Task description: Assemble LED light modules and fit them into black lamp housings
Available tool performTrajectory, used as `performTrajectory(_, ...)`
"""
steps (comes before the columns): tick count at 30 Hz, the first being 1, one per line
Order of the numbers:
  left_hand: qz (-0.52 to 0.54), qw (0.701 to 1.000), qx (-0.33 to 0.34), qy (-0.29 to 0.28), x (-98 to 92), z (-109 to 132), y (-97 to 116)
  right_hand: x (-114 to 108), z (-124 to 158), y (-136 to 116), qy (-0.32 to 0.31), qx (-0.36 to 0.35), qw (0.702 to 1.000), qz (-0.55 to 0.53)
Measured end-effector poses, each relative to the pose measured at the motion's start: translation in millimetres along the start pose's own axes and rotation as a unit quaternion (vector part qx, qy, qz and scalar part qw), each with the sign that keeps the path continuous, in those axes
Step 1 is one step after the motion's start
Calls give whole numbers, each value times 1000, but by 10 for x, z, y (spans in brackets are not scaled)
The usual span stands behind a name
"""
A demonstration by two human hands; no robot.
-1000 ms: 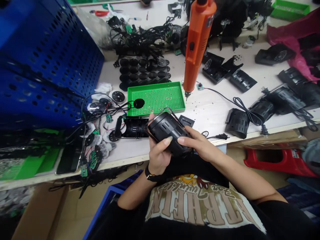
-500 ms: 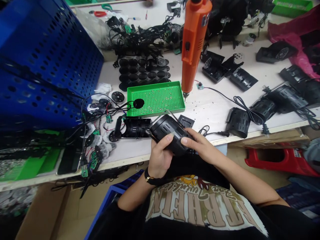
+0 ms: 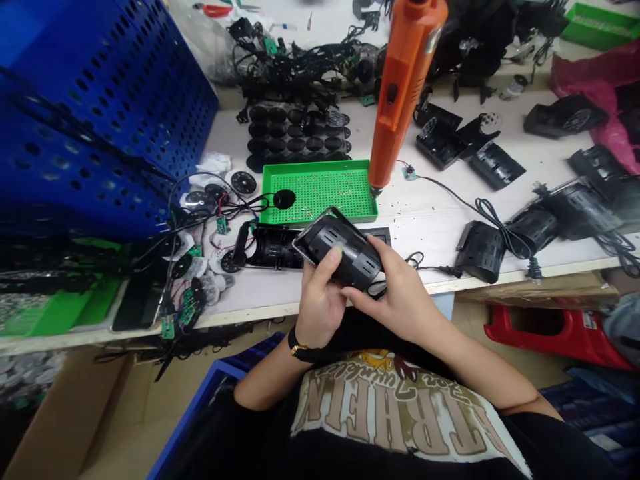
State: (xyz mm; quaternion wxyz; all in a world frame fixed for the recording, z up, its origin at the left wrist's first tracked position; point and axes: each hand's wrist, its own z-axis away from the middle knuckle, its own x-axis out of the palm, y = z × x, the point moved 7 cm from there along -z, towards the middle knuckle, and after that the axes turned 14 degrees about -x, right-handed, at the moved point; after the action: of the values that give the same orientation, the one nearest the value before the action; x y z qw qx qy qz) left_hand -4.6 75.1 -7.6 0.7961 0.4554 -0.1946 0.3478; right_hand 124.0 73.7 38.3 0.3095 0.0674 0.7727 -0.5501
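Both hands hold a black slotted plastic housing (image 3: 340, 250) over the table's front edge. My left hand (image 3: 323, 297) grips its near left side, thumb on top. On its right end, my right hand (image 3: 400, 293) has its fingers wrapped round the shell. A bit of black cable shows under the right end. Just left and behind lies an opened black housing half (image 3: 275, 248) with its hollow side up. A flat black part (image 3: 383, 235) is partly hidden behind the held housing. Farther back, an orange electric screwdriver (image 3: 400, 100) hangs bit-down beside the green tray.
A green perforated tray (image 3: 320, 217) holds small screws and a round black disc. Blue crates (image 3: 190, 100) stand at left, near loose circuit boards (image 3: 187, 307) and wires. More black housings (image 3: 480, 253) with cords lie at right. A red stool (image 3: 565, 347) stands below the table.
The housing has turned in my hands, and its raised metal bracket no longer stands up behind it. My right hand has shifted its grip around the right end. The camera view has shifted slightly.
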Motion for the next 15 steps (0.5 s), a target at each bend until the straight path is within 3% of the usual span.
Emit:
performTrajectory(4, -7, 1000, 15, -17, 28, 31, 47, -21, -5, 59, -4, -9, 1000, 5)
performTrajectory(10, -10, 1000, 0, 10, 58, -2, 16, 43, 52, 62, 4, -46, 998, 38)
performTrajectory(12, 4, 1000, -18, 4, 57, -56, 19, 19, 97, -47, 24, -75, 996, 40)
performTrajectory(15, 29, 999, -30, -9, 29, -144, 84, -116, 196, -360, 108, -147, 983, -33)
